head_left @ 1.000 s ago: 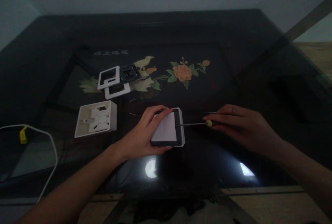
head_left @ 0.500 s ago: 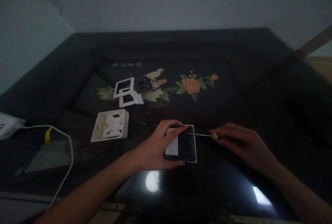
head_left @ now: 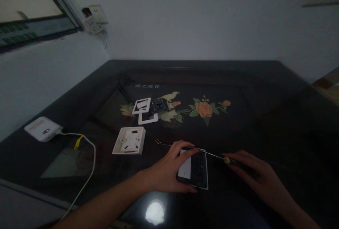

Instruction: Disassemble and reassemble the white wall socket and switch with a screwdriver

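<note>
My left hand (head_left: 169, 170) is curled round a wall switch module (head_left: 194, 169) that lies on the dark glass table (head_left: 265, 123). The module has a white rocker on its left half and a dark frame. My right hand (head_left: 254, 176) grips a screwdriver (head_left: 221, 157) with a yellow collar. Its thin shaft points left and meets the module's top edge. Both hands rest near the table's front.
A cream back box (head_left: 129, 140) lies left of the module. Behind it are two white frames (head_left: 144, 110) and a dark insert (head_left: 159, 105). A white adapter (head_left: 43, 129) with a white cable (head_left: 88, 172) sits at far left. Small screws (head_left: 157, 141) lie nearby. Wall sockets (head_left: 94, 18) hang above.
The view has tilted upward, showing the wall, sockets and adapter. The module has turned from its white face towards showing its dark half. The screwdriver tip moved from the side to the top edge.
</note>
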